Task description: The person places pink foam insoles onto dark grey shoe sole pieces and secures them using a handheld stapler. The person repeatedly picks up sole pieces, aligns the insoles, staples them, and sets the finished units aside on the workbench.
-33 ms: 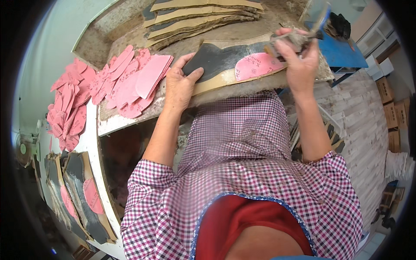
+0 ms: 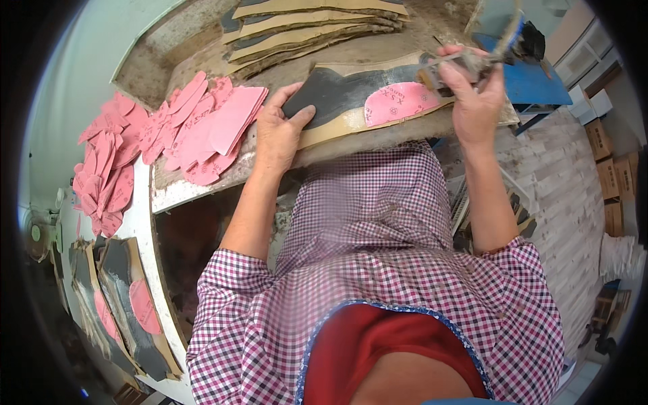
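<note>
A black-and-tan insole board lies on the worn workbench in front of me. A pink half-round heel pad sits on its right end. My left hand presses flat on the board's left end, fingers spread. My right hand is closed around a small brush-like tool, held just above the pink pad's right edge. A loose heap of pink pads lies directly left of my left hand.
Several tan boards are stacked at the back of the bench. More pink pads spread over a white shelf at left. Boards with pink pads attached lie lower left. A blue table and cardboard boxes stand at right.
</note>
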The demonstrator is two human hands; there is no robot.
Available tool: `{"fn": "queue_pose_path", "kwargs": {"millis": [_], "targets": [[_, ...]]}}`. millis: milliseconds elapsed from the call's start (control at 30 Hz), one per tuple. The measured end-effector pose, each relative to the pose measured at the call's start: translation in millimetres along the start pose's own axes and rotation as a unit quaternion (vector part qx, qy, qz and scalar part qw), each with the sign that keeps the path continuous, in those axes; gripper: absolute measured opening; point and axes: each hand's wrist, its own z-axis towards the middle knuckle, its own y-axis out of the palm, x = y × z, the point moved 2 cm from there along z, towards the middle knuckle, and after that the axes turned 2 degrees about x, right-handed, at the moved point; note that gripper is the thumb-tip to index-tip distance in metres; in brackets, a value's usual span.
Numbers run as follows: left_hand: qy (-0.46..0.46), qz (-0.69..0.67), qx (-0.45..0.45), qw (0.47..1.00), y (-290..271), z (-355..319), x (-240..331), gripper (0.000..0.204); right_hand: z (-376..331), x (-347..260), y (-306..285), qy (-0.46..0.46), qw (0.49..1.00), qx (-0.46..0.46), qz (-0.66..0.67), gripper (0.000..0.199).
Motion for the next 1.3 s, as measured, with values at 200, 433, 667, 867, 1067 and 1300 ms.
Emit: {"fn": "queue_pose_path", "kwargs": {"millis": [200,433,667,867,1067,1300], "targets": [[0.105,0.069,0.017,0.992,10.7,21.9,56.2,0.031,15.0,-28.4,-42.8,-0.039,0.992,0.034,0.113,0.030],[0.399,0.222,-0.169,0.874,58.2,47.5,120.1,0.033,25.3,-57.7,-52.0,-0.044,0.986,-0.001,0.158,0.020],[0.374,0.495,-0.219,0.753,36.9,-13.1,41.0,0.037,-6.9,-43.3,-28.4,0.058,0.983,-0.030,0.169,0.030],[0.413,0.474,-0.169,0.759,43.0,-12.5,46.4,0.028,-23.2,-14.3,0.5,0.085,0.993,-0.023,0.073,0.038],[0.419,0.476,-0.171,0.754,38.3,-13.0,39.4,0.033,9.7,4.8,-64.9,0.013,0.995,0.072,-0.067,0.038],[0.457,0.450,-0.164,0.749,39.8,-14.6,40.5,0.023,18.6,7.9,-86.5,-0.007,0.984,0.112,-0.137,0.040]]}}
